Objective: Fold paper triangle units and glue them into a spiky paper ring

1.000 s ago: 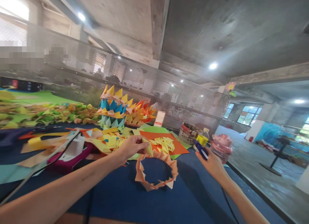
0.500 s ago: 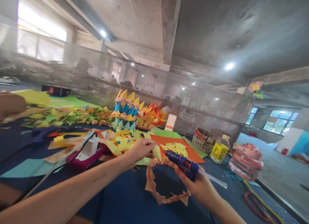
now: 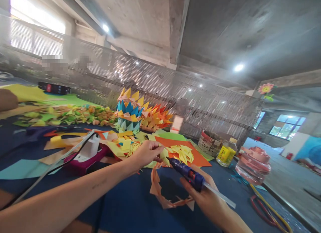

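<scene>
My left hand point(image 3: 146, 153) pinches a small folded yellow paper piece point(image 3: 164, 155) just above the far rim of an orange ring of folded paper point(image 3: 160, 192) that lies on the dark blue tabletop point(image 3: 125, 206). My right hand point(image 3: 204, 196) grips a blue glue gun point(image 3: 187, 172) with a clear glue stick jutting from its back. The gun's nozzle points left and touches, or nearly touches, the yellow piece at my left fingertips.
A pile of yellow folded pieces point(image 3: 183, 154) lies on an orange sheet point(image 3: 200, 159). Behind stand a spiky blue-and-yellow paper model point(image 3: 129, 110) and an orange one point(image 3: 156, 119). At right are a woven basket point(image 3: 209, 144), a yellow-labelled bottle point(image 3: 225, 152) and a pink jar point(image 3: 253, 164). A perforated metal screen point(image 3: 200, 105) runs along the back.
My right hand swung the glue gun in from the right until its nozzle reached the yellow piece. My left hand kept its pinch over the ring. The view shifted to the right.
</scene>
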`<state>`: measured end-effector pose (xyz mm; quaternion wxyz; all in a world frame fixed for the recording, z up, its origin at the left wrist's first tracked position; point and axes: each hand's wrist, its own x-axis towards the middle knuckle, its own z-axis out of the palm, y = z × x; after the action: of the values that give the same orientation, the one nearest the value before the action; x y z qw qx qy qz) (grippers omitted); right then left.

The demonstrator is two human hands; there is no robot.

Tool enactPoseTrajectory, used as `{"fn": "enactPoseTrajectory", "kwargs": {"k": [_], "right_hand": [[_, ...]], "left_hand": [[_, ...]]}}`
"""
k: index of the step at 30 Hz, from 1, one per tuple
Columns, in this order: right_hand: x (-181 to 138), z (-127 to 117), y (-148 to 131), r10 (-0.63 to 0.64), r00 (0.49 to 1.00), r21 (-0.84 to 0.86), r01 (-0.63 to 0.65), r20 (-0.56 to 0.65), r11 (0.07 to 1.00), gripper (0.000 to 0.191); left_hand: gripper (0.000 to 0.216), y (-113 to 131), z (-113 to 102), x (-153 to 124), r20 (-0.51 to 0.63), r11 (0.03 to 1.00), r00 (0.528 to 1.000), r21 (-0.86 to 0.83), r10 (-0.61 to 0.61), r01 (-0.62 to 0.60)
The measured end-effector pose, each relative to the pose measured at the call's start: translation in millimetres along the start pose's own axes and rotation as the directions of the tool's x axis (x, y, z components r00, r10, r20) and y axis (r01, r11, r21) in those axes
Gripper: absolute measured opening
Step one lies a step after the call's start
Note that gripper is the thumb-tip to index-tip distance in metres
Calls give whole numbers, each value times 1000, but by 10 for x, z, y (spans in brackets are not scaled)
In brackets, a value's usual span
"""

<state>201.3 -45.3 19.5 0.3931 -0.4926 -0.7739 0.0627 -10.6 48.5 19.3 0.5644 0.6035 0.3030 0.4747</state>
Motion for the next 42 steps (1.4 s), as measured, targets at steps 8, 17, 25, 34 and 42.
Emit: {"fn": "enactPoseTrajectory", "kwargs": {"k": [8,17,25,34,42], "right_hand": [[-4,-30,-77,-67,998,-117,68,8,991,23],[-10,-45,-94,-101,995,-161,102,17,982,26],[-26,-50,-73,-120,993,-174,117,-3,978,24],[-16,-71,-78,-90,996,-163,91,11,982,28],[-31,-71,-60,-58,998,-174,58,2,983,26]], "left_hand": [[22,-16,-7,5,35,1000,999,-6,29,-28],[23,-41,-12,15,59,999,997,-12,49,-48],[20,-19,-30,23,48,998,997,-10,58,-58],[19,79,-60,0,6,998,998,0,67,-67],[20,149,-71,-26,-28,997,997,22,72,-71]]}}
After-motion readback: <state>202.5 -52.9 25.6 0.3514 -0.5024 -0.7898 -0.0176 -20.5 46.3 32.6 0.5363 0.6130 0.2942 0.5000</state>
